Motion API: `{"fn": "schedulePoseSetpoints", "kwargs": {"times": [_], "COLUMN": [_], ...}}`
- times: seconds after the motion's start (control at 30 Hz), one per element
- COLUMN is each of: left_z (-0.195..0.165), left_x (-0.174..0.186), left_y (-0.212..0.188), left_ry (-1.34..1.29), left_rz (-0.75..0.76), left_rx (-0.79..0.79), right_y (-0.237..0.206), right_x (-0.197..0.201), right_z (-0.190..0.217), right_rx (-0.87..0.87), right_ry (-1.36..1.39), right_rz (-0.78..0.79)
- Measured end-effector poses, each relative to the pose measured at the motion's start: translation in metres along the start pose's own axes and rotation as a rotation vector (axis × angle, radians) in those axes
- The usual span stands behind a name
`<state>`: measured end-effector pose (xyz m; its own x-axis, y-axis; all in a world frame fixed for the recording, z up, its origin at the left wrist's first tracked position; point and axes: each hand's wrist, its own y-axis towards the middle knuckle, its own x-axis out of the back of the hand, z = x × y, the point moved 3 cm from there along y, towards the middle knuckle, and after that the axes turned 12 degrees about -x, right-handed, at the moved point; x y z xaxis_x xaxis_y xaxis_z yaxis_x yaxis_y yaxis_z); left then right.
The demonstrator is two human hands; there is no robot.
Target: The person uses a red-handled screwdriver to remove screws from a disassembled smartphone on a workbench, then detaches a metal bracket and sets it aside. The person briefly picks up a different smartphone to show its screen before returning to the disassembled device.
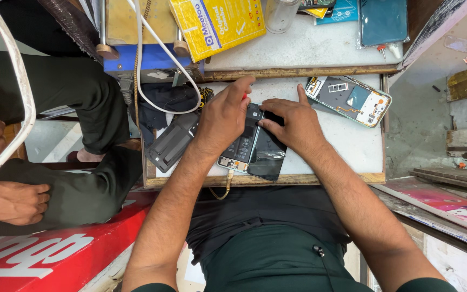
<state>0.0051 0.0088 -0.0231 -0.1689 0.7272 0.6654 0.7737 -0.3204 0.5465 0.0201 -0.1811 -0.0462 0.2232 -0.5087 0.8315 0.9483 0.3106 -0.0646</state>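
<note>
An opened phone (242, 146) with its insides showing lies on a small white work board (347, 148). My left hand (224, 116) rests over the phone's upper left and pinches a thin red-tipped tool (244, 96) between thumb and fingers. Fingertips of my right hand (293, 124) press on the phone's right edge, over a dark glossy panel (270, 157) under it. A yellowish cable (226, 186) runs from the phone's bottom end.
A second opened phone frame (349, 100) lies at the board's far right. A dark back cover (171, 141) sits at the left. Behind are a yellow box (217, 24), white cable (163, 59) and blue device (147, 58). Another person's hands (1, 184) rest at the left.
</note>
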Motion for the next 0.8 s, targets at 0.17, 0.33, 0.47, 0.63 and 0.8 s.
{"fn": "schedulePoseSetpoints", "kwargs": {"times": [0.17,0.33,0.47,0.63,0.8], "left_z": [-0.004,-0.003,-0.004,-0.010,-0.012], "left_x": [0.002,0.003,0.004,0.004,0.007], "left_y": [0.001,-0.001,-0.001,0.004,0.008], "left_ry": [-0.006,-0.019,-0.022,-0.013,0.207], "left_rz": [-0.014,-0.051,-0.060,0.035,0.052], "left_rx": [0.003,0.043,0.037,0.003,0.032], "right_y": [0.000,-0.001,-0.001,-0.001,-0.001], "right_x": [0.000,0.000,0.000,0.002,0.003], "right_z": [0.000,-0.001,0.000,0.000,0.002], "right_rx": [0.009,-0.004,0.003,-0.010,-0.009], "right_ry": [0.027,0.044,0.057,0.069,0.065], "right_rz": [-0.014,-0.017,-0.010,-0.006,-0.006]}}
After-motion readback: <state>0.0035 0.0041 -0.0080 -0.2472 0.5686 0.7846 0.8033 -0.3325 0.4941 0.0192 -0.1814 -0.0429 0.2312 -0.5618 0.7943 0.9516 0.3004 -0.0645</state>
